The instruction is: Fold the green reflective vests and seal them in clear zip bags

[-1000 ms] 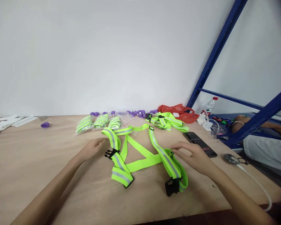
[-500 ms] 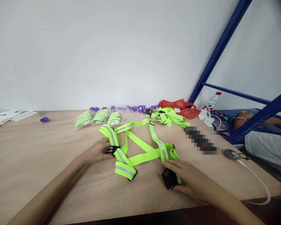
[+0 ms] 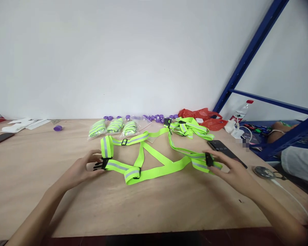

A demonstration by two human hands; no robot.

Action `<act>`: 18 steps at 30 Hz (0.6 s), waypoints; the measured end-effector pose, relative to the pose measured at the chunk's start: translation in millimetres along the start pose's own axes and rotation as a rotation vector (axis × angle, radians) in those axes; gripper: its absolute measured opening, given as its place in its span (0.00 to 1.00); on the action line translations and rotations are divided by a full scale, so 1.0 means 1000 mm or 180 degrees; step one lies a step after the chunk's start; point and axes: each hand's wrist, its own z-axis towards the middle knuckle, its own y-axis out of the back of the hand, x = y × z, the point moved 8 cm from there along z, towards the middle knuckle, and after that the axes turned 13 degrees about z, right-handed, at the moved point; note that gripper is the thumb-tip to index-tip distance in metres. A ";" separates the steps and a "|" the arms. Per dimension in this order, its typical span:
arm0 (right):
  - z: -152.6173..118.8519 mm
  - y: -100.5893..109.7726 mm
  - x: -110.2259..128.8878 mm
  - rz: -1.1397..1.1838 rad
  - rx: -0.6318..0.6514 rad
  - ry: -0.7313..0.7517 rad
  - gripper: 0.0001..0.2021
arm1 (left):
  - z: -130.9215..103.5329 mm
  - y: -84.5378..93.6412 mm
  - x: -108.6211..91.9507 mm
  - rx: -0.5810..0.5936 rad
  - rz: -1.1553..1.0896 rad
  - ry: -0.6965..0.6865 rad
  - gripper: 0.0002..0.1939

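A neon-yellow reflective vest harness [image 3: 156, 175] with grey stripes lies spread on the wooden table, its straps forming an open frame. My left hand [image 3: 79, 171] has fingers and thumb closed around the pronged black buckle [image 3: 104, 164] at the harness's left side. At the opposite side, my right hand [image 3: 229, 172] pinches the other black buckle [image 3: 208, 159], with that strap end raised slightly off the table. A black strap slider [image 3: 124, 141] shows on the upper left strap.
Behind the harness are several clear bags of folded harnesses [image 3: 114, 125], purple caps [image 3: 157, 118] and a loose harness pile [image 3: 190, 128]. A phone [image 3: 227, 153], a round corded device [image 3: 264, 172] and a red plastic bag [image 3: 205, 118] lie rightward. Beyond the blue frame [image 3: 251, 58] is another person.
My hands have moved apart, drawing the two buckles outward and stretching the harness wider. My right hand has also lifted its buckle up and away from the table's front edge.
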 end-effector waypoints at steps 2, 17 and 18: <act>0.003 0.016 -0.013 0.0218 -0.0219 -0.0184 0.26 | -0.011 0.003 0.012 -0.0188 -0.0026 0.0068 0.28; -0.011 0.090 -0.067 -0.0134 -0.1369 -0.0646 0.30 | -0.078 0.035 0.134 -0.0602 0.0187 0.1167 0.38; -0.012 0.094 -0.069 -0.0207 -0.1402 -0.0646 0.30 | -0.081 0.039 0.139 -0.0641 0.0293 0.1188 0.39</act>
